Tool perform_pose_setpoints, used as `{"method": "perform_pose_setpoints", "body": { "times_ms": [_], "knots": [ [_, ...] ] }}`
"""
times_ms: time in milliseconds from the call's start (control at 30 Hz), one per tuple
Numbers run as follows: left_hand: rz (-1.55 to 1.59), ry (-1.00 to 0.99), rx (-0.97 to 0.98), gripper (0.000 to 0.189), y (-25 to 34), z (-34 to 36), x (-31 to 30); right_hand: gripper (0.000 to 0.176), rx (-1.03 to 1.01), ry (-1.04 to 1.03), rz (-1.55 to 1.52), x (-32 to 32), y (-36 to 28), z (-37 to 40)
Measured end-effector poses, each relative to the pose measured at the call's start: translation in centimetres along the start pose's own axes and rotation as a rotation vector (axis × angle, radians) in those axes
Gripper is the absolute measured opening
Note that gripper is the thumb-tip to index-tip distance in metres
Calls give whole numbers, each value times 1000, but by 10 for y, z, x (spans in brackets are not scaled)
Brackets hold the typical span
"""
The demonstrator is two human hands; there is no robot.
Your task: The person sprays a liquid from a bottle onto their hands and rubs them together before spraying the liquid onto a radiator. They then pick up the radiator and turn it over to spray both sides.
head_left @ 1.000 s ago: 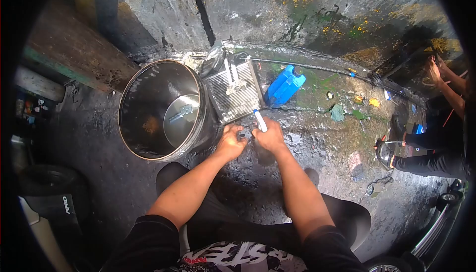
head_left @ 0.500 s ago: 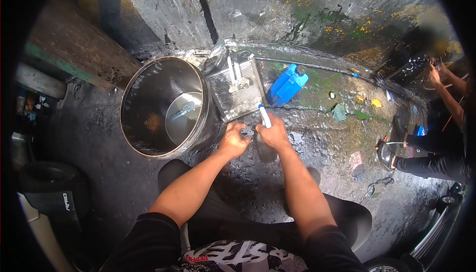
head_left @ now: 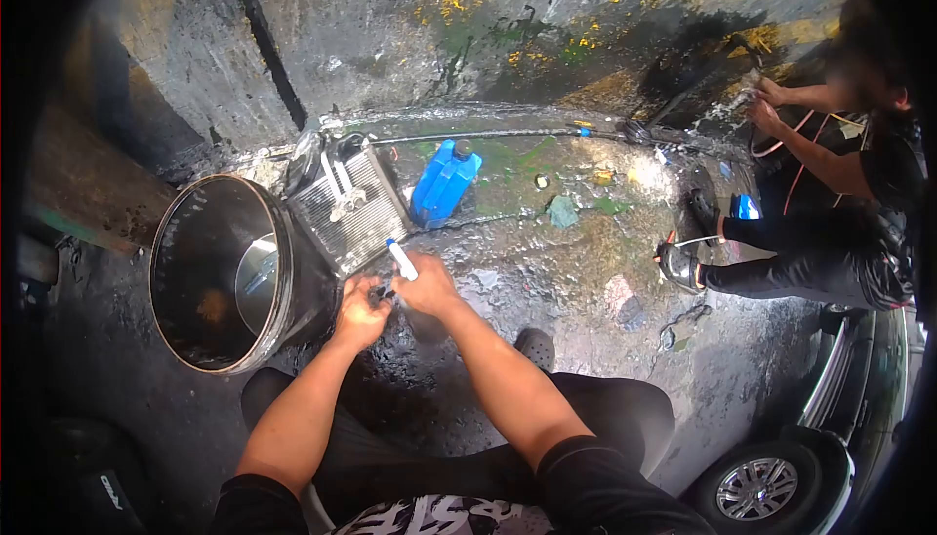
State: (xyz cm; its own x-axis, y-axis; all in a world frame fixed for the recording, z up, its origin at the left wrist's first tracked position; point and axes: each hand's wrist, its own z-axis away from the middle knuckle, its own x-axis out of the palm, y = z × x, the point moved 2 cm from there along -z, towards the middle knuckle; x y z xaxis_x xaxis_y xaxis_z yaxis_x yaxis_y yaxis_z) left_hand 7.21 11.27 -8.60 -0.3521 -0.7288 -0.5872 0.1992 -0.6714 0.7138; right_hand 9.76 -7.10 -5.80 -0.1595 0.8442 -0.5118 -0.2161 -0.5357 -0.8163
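Observation:
My right hand (head_left: 426, 284) is closed around a white tool with a blue tip (head_left: 401, 260), which points up and away from me. Close to its left, my left hand (head_left: 361, 313) has its fingers curled on a small dark part (head_left: 380, 295); the part's shape is hard to make out. Just beyond both hands lies a finned metal radiator (head_left: 370, 227) with pale pipes on top. A blue jug (head_left: 445, 184) stands to the right of the radiator.
A large open metal drum (head_left: 283, 286) stands left of my hands, with some liquid inside. At the right, a co-worker (head_left: 830, 169) works by the wall. A dark shoe (head_left: 535, 349) shows beside my leg. A parked car (head_left: 830, 389) is at lower right.
The view has swung to the right, so the drum, radiator and jug sit further left. More of the co-worker and the car shows. Both hands have stayed close together before the radiator.

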Motion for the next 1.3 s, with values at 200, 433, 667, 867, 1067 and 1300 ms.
{"method": "perform_pose_setpoints", "body": {
  "times_ms": [200,433,667,867,1067,1300],
  "knots": [
    [-10,27,32,51,-3,1,1,37,-43,49,-18,0,6,-2],
    [-33,27,33,51,0,4,-1,34,9,21,59,0,-5,8],
    [-6,21,25,48,11,7,-5,37,-52,46,-43,6,6,0],
    [-15,15,-9,49,12,9,-9,34,-21,14,7,9,2,-1],
    [-101,57,54,49,4,6,-7,35,-111,-5,-40,22,13,-8],
    [-26,4,0,52,13,10,-11,37,-4,39,2,9,1,-5]
  ]
}}
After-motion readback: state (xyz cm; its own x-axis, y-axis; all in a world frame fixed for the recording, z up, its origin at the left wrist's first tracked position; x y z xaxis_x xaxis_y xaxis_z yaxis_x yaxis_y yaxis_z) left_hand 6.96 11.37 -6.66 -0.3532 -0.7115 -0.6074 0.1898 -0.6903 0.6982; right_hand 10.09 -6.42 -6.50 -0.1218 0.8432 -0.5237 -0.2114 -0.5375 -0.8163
